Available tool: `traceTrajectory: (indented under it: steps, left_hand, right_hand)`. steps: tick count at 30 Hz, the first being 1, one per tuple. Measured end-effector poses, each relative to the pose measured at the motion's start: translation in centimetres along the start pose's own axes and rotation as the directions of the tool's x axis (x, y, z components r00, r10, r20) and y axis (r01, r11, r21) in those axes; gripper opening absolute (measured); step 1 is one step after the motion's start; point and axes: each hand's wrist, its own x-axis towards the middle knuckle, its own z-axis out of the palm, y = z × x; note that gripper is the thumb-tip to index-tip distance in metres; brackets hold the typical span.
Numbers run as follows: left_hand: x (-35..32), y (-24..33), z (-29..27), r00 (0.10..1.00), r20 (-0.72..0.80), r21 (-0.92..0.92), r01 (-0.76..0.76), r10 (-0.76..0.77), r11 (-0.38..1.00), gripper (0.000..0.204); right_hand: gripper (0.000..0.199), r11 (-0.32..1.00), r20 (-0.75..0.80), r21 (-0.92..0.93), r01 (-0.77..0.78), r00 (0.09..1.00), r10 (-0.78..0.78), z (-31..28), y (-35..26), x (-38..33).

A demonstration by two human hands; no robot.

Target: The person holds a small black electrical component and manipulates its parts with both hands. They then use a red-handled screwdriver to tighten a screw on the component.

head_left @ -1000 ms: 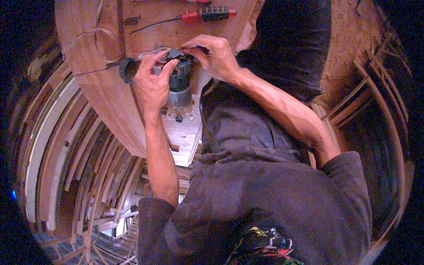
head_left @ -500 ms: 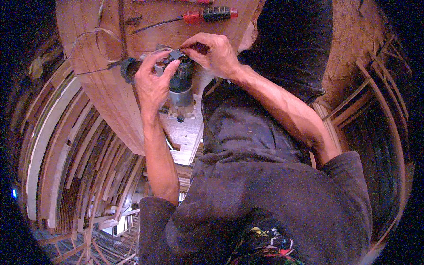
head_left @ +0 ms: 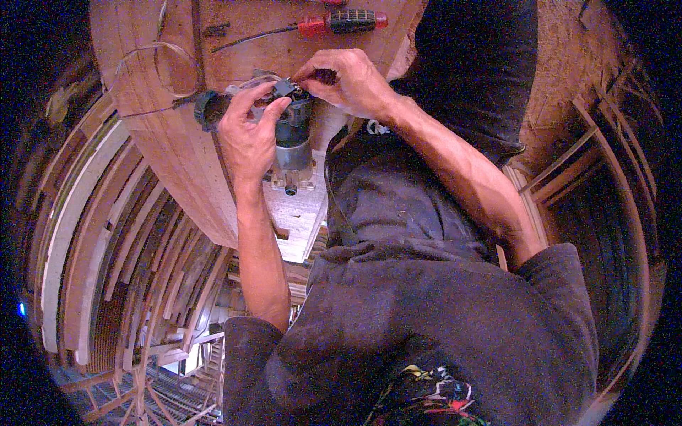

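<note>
Small grey-green trim router (head_left: 291,142) stood on the wooden workbench (head_left: 170,149), at its near edge, just short of the person's chest. Left hand (head_left: 249,138) wrapped the router body from the left, fingers curled closed round the motor housing, thumb up at the top cap. Right hand (head_left: 344,82) sat at the router's top right, fingertips pinched shut on a small dark part at the cap; what exactly they pinched was too small to tell. A black cord ran left from the router across the bench. Red-and-black screwdriver (head_left: 334,23) lay beyond the router, farther up the bench, well apart from both hands. Stacked curved wood strips (head_left: 106,270) lay left of and below the bench.
</note>
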Motion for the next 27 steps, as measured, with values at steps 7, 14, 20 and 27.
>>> traceTrajectory:
  steps: [7,14,20,27]
  left_hand:
    - [0.2,1.3,-0.2,0.997,0.003,0.083,-0.075,0.075,0.994,0.028]
    - [0.5,2.4,-0.5,0.997,0.024,0.145,-0.083,0.080,0.986,0.027]
    - [0.5,3.2,-0.5,0.992,0.030,0.192,-0.127,0.123,0.973,0.026]
    - [0.7,3.4,-0.5,0.979,0.071,0.285,-0.206,0.194,0.936,0.026]
  right_hand:
    - [0.017,0.998,0.079,-0.056,0.003,0.997,0.001,-0.8,0.2,0.7]
    - [0.020,0.994,0.086,0.079,-0.078,0.994,0.071,-1.0,0.1,1.1]
    - [0.021,0.982,0.103,0.146,-0.117,0.989,0.102,-1.2,-0.2,1.5]
    - [0.021,0.978,0.091,0.165,-0.126,0.990,0.113,-1.2,-0.3,1.6]
